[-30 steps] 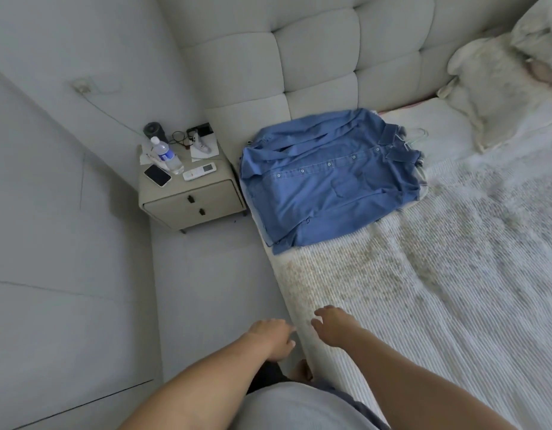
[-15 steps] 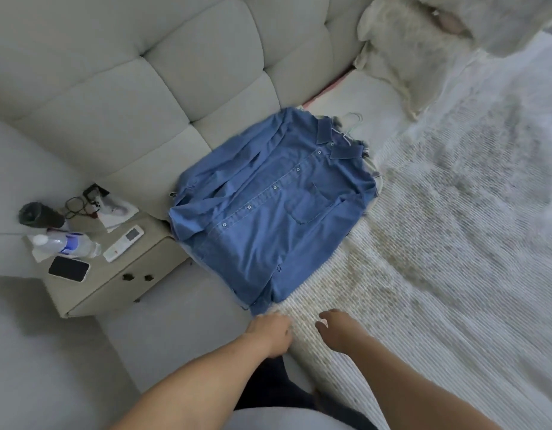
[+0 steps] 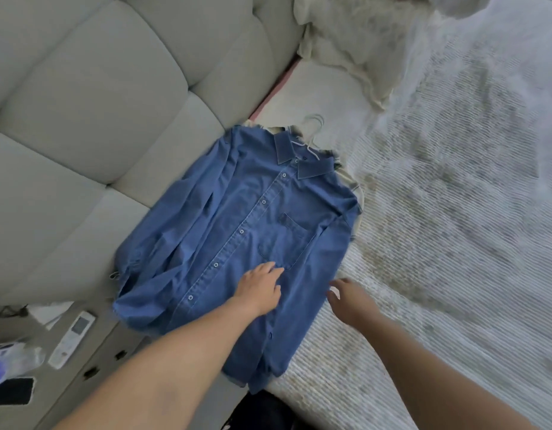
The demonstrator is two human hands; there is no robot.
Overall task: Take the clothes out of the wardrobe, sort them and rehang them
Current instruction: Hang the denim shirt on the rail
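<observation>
One view, head camera, looking down at a bed. Blue shirt (image 3: pixel 237 237) lies flat and face up on the bed (image 3: pixel 454 243), buttoned, collar pointing away from the person, hem hanging just over the near edge. One sleeve is folded along the side next to the padded headboard (image 3: pixel 98 103). A white hanger (image 3: pixel 313 131) sticks out at the collar; hook lies on the sheet. More cloth shows under the shirt at the collar and at the far shoulder, can't tell what it is.

Left hand (image 3: pixel 260 290): flat on the shirt front just below the chest pocket, fingers roughly straight and spread, pressing on the fabric, not gripping it. Right hand (image 3: pixel 346 297): at the shirt's side edge, near the lower end of the other sleeve, fingers loosely bent, nothing in it. Can't tell if it touches the fabric; frame is blurred there. Both hands apart from each other, bare forearms reaching in from the bottom.

A cream pillow (image 3: pixel 346 41) sits at the head of the bed, well apart from the shirt. Bottom left: bedside table (image 3: pixel 92 367) with a white remote (image 3: pixel 71 338), a black phone (image 3: pixel 9 394) and a plastic bottle (image 3: pixel 11 356), blurred.
</observation>
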